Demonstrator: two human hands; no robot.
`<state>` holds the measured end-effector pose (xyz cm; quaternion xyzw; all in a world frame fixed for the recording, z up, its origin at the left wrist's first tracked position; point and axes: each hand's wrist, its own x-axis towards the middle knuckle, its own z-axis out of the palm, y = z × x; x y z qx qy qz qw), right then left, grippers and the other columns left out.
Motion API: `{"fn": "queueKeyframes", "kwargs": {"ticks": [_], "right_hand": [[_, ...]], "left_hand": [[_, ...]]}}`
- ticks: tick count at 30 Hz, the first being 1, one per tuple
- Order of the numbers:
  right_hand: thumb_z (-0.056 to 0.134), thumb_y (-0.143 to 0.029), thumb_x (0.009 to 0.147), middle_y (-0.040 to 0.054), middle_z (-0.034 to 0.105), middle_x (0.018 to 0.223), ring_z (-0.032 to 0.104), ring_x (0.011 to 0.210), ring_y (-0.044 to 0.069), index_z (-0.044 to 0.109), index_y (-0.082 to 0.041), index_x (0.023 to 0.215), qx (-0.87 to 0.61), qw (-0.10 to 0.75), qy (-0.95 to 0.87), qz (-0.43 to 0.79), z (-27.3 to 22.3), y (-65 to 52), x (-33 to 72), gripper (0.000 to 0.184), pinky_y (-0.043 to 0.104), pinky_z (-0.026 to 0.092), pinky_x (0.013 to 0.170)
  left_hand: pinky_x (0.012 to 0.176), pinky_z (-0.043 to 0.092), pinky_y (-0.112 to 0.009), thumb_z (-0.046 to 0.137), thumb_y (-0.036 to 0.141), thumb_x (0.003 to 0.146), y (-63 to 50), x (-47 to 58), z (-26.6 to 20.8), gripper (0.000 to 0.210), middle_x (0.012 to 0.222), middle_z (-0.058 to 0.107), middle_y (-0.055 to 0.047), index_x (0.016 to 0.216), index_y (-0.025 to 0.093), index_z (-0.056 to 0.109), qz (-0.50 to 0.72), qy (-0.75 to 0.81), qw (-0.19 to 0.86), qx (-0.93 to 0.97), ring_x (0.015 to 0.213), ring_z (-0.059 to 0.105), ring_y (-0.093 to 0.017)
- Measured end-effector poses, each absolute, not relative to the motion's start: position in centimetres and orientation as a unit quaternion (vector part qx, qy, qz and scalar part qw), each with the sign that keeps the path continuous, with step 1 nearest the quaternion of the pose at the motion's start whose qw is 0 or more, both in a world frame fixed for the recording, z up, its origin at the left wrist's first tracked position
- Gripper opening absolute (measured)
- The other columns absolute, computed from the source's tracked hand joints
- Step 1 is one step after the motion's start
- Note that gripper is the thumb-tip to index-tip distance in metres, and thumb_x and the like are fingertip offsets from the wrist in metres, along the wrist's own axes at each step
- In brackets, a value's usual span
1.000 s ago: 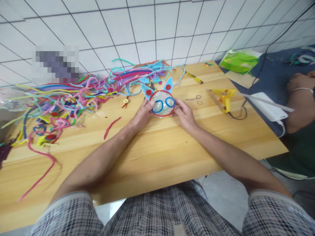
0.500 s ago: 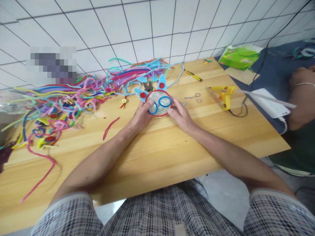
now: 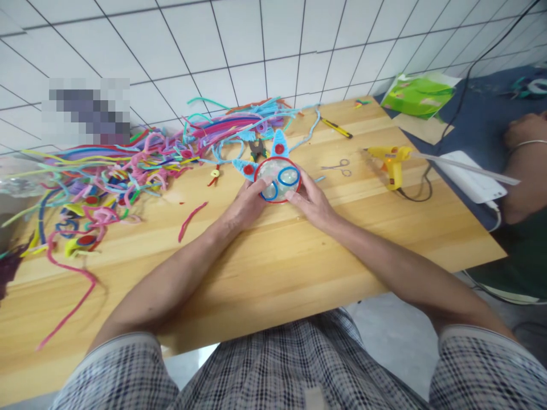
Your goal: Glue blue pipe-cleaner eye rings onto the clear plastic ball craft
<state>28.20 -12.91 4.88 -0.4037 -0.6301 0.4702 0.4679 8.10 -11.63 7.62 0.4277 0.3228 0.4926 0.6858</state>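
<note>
The person's left hand (image 3: 250, 200) and right hand (image 3: 311, 199) are both holding a round, clear disc-like piece with a red rim and two blue rings (image 3: 278, 169), gripping it from opposite sides above the middle of the pale wooden tabletop (image 3: 277, 267). The left thumb is lying over its front, covering part of one blue ring, while the right thumb is pressing near the lower rim; the other fingers are mostly hiding behind it, so their exact grip is not showing. Two pointed, light-blue fuzzy ears with red dots (image 3: 280, 141) are sticking up from the rim. Just behind them, dark pliers with green handles (image 3: 258, 149) are lying partly covered. A short light-blue scrap (image 3: 319, 179) is resting beside the right hand, with small silver scissors (image 3: 339, 167) lying beyond it and a yellow glue gun (image 3: 392, 162) sitting further right. On the left, a tangled heap of multicoloured fuzzy stems (image 3: 145, 156) is overlapping so thickly that single pieces are blurring together. A pixelated patch is masking something behind it, and at the right edge another person's forearm (image 3: 525, 182) is running out of view
</note>
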Motion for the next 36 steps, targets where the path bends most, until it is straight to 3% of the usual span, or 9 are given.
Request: {"fn": "queueKeyframes", "kwargs": {"ticks": [10, 21, 36], "right_hand": [[0.081, -0.096, 0.089, 0.0089, 0.068, 0.176, 0.057, 0.170, 0.042, 0.065, -0.036, 0.170, -0.409, 0.473, -0.630, 0.461, 4.64, -12.71, 28.26, 0.102, 0.063, 0.046, 0.145], [0.080, -0.095, 0.091, 0.0114, 0.068, 0.175, 0.066, 0.161, 0.040, 0.061, -0.032, 0.173, -0.388, 0.461, -0.638, 0.480, 5.09, -12.57, 28.45, 0.106, 0.059, 0.051, 0.142], [0.072, -0.098, 0.094, 0.0112, 0.069, 0.174, 0.063, 0.163, 0.041, 0.064, -0.034, 0.171, -0.404, 0.469, -0.649, 0.442, 4.35, -12.38, 28.44, 0.101, 0.064, 0.049, 0.142]], "left_hand": [[0.130, 0.061, -0.060, 0.098, 0.062, 0.083, -11.58, 8.14, 7.17, 0.059, 0.135, 0.090, -0.015, 0.123, 0.022, 0.083, 0.499, 0.325, 0.677, 0.432, 0.150, 0.076, -0.045], [0.129, 0.061, -0.058, 0.098, 0.063, 0.083, -11.16, 7.74, 6.92, 0.058, 0.132, 0.090, -0.014, 0.119, 0.021, 0.082, 0.500, 0.321, 0.676, 0.436, 0.149, 0.076, -0.045], [0.125, 0.064, -0.061, 0.103, 0.065, 0.080, -11.12, 7.62, 6.97, 0.078, 0.130, 0.091, -0.013, 0.143, 0.024, 0.079, 0.482, 0.308, 0.681, 0.458, 0.140, 0.081, -0.044]]}}
